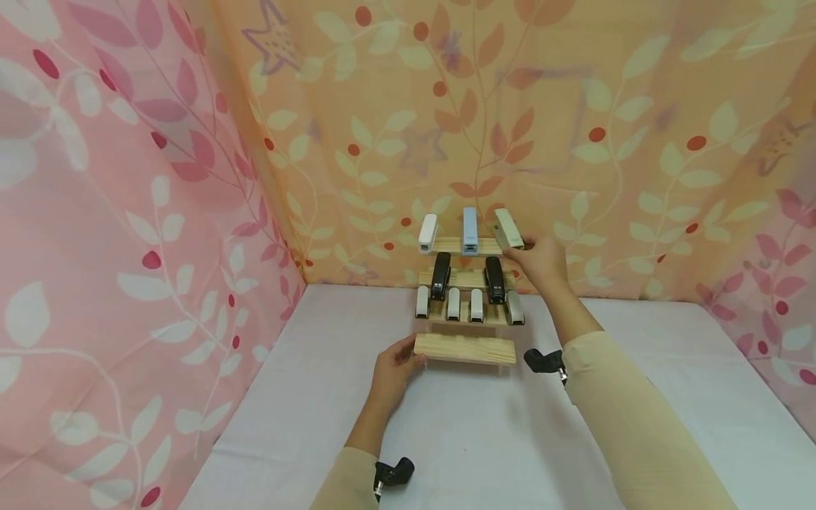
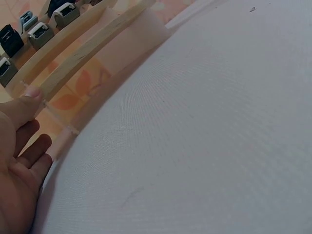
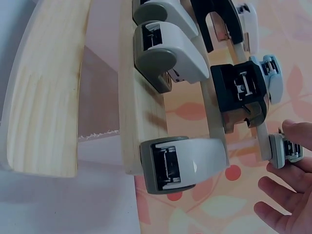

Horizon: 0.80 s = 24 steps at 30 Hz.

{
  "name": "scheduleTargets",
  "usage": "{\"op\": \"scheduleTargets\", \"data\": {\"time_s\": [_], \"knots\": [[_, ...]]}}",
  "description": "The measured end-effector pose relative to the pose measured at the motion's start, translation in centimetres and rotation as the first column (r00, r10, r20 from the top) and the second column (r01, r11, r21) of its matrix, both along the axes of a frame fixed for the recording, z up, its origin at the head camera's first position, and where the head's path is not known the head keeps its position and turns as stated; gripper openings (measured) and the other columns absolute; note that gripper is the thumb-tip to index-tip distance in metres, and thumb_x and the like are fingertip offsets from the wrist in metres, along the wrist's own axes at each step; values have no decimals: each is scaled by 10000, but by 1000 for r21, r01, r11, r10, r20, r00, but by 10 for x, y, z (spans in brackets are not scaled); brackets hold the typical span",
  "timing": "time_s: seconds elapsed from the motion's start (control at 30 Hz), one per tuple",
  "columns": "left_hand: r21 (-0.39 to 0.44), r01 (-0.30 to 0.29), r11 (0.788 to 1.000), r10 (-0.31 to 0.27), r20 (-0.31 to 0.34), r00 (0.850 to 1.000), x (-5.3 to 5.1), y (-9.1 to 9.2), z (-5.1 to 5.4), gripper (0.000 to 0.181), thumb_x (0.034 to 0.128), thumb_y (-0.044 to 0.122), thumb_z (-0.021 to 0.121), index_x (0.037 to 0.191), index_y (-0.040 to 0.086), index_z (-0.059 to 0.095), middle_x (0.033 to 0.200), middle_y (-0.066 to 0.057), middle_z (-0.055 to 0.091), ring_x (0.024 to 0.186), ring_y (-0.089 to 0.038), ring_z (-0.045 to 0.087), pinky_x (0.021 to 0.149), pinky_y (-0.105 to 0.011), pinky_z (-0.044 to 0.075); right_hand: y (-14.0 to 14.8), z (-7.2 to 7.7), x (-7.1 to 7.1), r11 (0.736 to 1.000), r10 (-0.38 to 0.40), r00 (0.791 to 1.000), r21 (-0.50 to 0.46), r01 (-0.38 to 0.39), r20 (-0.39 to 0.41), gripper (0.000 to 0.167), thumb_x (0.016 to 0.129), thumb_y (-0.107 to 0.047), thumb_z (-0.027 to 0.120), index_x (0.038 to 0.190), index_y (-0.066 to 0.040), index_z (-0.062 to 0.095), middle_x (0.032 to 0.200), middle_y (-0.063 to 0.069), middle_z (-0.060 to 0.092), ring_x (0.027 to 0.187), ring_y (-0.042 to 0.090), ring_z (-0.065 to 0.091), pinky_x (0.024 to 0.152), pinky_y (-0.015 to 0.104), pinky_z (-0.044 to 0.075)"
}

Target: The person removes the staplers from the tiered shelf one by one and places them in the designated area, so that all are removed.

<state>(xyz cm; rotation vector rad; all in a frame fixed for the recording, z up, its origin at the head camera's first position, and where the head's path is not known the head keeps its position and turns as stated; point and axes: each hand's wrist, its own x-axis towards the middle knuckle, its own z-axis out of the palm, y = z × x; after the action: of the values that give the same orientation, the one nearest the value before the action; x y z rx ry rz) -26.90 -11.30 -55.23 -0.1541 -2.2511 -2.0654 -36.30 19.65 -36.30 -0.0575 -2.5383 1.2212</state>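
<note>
A tiered wooden rack [image 1: 465, 348] with clear side supports stands on the table. My left hand [image 1: 390, 372] holds the left end of its lowest step, the thumb on the wood in the left wrist view. At the right end of the top step, my right hand [image 1: 542, 265] pinches a pale green stapler [image 1: 508, 228] between thumb and fingers. Beside it on that step sit a light blue stapler [image 1: 469, 230] and a white stapler [image 1: 428, 234]. Two black staplers [image 1: 440, 276] lie on the step below. Several small white-and-grey staplers [image 1: 476, 306] line the step under those.
The lowest step [image 3: 44, 97] is bare wood. A white cloth [image 1: 306, 397] covers the table. An orange leaf-patterned curtain [image 1: 357, 177] hangs close behind the rack, and a pink one [image 1: 127, 248] runs along the left. Black wrist mounts [image 1: 544, 361] sit on both forearms.
</note>
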Motion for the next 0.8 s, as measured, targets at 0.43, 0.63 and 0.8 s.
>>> {"op": "scheduleTargets", "data": {"time_s": [0.43,0.63,0.8], "knots": [[6,20,1000,-20,-18,1000,-2,0,-4,614,846,295,834,1381,73,631,1408,-119,634,1353,-286,562,1142,-396,455,9,1,6,992,-123,986,-8,123,-112,398,933,-284,709,1210,3,719,1061,204,743,933,305,677,742,336,522],[-11,1,1000,-1,-18,1000,-2,0,-3,630,834,325,835,1377,78,636,1398,-114,643,1342,-282,573,1135,-391,462,12,2,11,987,-160,971,-40,155,-180,386,927,-296,715,1188,-11,740,1051,197,755,917,280,679,673,215,485],[-16,-10,1000,10,-4,1000,-2,0,-4,633,835,337,835,1383,90,636,1416,-109,631,1350,-289,565,1140,-414,457,16,2,21,986,-168,962,-53,160,-217,391,918,-288,740,1201,-18,738,1071,193,762,950,271,694,659,122,439]]}}
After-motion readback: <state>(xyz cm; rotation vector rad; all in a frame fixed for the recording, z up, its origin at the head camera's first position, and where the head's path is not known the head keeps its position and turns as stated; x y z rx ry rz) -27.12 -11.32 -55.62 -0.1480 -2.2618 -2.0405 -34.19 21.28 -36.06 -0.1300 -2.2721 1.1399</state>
